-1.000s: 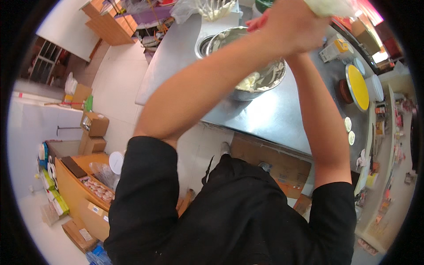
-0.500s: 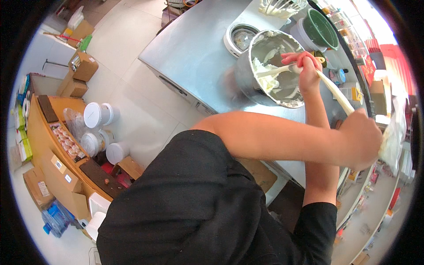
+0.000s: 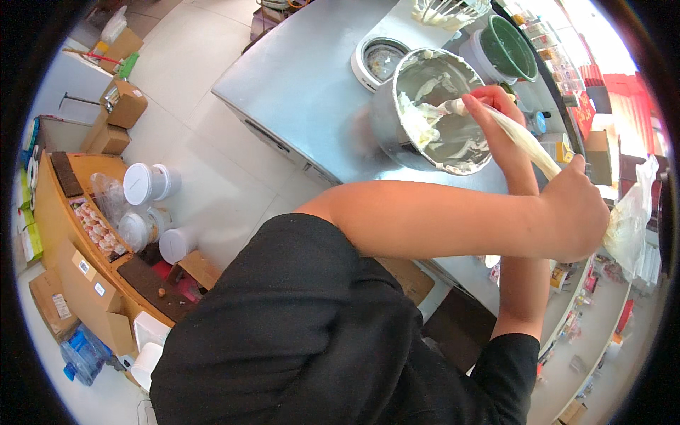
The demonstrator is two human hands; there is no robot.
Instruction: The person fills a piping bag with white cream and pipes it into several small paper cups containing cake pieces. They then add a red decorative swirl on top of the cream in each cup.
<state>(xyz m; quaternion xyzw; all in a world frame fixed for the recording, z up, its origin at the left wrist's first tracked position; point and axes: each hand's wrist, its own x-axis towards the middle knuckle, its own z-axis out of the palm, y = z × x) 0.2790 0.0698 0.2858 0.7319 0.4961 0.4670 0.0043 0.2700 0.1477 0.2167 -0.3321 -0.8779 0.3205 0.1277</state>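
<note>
I judge the cloudy-white plastic bag (image 3: 530,144) soft, slippery, best gripped mid-length, where my left hand (image 3: 577,212) clenches it; my right hand (image 3: 500,127) curls round its far end.

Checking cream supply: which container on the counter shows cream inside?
The metal bowl, by the right hand: cream clumps inside; the green tub shows none.

We see a plain, loose, creased black top (image 3: 283,333) with wide short sleeves (image 3: 508,368), leaving both forearms (image 3: 453,218) and hands (image 3: 577,212) bare.
</note>
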